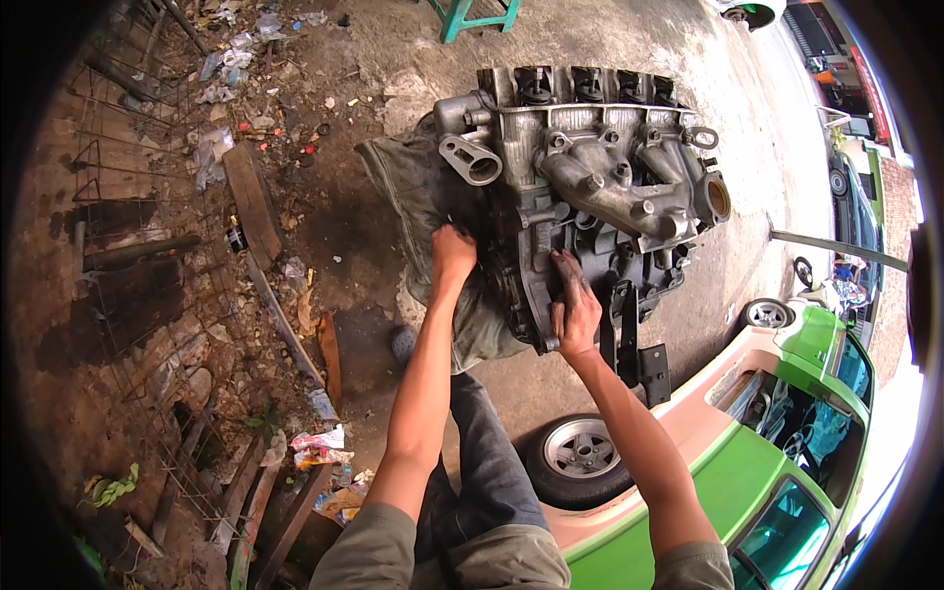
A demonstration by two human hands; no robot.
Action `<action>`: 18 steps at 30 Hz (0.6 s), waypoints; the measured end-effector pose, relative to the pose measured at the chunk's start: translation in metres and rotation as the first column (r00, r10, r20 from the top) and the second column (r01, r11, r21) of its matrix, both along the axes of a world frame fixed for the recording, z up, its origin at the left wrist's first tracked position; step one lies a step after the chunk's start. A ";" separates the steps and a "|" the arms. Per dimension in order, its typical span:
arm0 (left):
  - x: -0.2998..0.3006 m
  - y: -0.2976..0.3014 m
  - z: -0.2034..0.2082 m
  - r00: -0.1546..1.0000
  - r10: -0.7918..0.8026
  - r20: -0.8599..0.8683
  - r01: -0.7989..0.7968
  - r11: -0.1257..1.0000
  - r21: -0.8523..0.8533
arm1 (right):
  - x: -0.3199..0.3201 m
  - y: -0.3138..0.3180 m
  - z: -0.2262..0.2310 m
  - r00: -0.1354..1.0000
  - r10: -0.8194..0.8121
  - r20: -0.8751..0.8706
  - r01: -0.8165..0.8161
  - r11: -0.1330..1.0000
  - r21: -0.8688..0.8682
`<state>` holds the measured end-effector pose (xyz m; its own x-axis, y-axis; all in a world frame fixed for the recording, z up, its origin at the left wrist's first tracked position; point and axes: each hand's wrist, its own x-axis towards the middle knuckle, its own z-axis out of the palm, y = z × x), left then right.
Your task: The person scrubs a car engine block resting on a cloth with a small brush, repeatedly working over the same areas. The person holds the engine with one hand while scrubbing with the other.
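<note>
A grey metal car engine (537, 236) stands in front of me, with a cast intake manifold (600, 179) along its side and dark openings across its far edge. My left hand (453, 259) is closed in a fist beside the engine's dark left end; what its fingers grip, if anything, is hidden. Against the lower side of the engine rests my right hand (578, 313), its dirt-stained fingers stretched out and touching the metal. A worn olive cloth (395, 177) lies under the engine and shows at its left. A black bracket (651, 369) juts toward me, right of my right hand.
A green and pink car (678, 462) stands close on the right, its wheel (580, 452) near my right forearm. Wood planks (254, 202), rubble and litter cover the ground at left. A green stool (477, 15) stands at the far side. A metal pole (836, 248) rises at right.
</note>
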<state>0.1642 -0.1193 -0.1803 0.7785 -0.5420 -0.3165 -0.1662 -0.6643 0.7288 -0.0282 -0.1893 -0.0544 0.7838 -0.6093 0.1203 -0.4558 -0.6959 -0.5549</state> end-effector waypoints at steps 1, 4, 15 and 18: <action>0.003 0.000 0.001 0.999 0.005 -0.033 -0.005 1.000 -0.003 | 0.000 0.000 0.000 1.000 0.002 0.004 -0.002 1.000 -0.005; 0.010 0.001 0.004 0.997 -0.019 -0.073 0.019 1.000 -0.003 | -0.001 0.000 -0.001 1.000 0.000 0.000 0.000 1.000 -0.005; 0.011 -0.007 -0.034 0.981 0.089 -0.171 -0.084 0.996 0.041 | 0.000 0.000 0.000 1.000 0.000 -0.020 0.000 1.000 0.003; 0.011 -0.007 -0.031 0.939 0.178 -0.294 -0.166 0.984 0.067 | 0.000 0.001 0.000 1.000 -0.004 -0.014 0.004 1.000 0.006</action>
<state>0.1749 -0.1265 -0.2113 0.7253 -0.3903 -0.5671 0.1738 -0.6933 0.6994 -0.0282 -0.1887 -0.0547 0.7831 -0.6128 0.1060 -0.4658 -0.6909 -0.5528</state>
